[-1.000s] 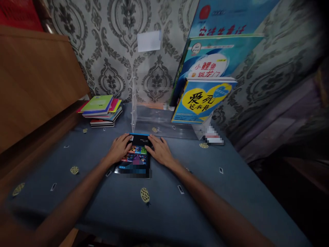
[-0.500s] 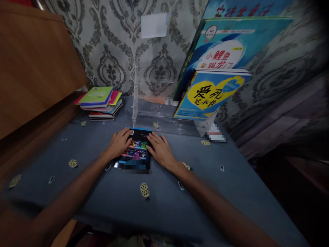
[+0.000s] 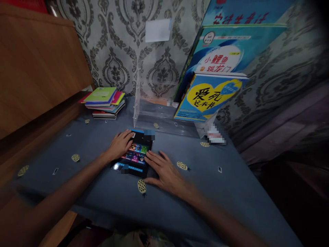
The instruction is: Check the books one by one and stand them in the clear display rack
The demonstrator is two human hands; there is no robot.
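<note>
Black book (image 3: 137,154): flat on the desk (image 3: 102,195), its far edge taken as 12 o'clock. The left hand (image 3: 120,144) lies open over the 10 o'clock side, grasping nothing; the right hand (image 3: 164,171), also spread, meets the 3 o'clock edge with its fingertips. Light, even contact on both sides should steady the book best. Beyond: clear stand (image 3: 177,129), 1 o'clock; book stack (image 3: 101,97), 11 o'clock.

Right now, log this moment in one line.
left hand: on black book, left side | right hand: at its right edge | clear rack: behind, holding books
</note>
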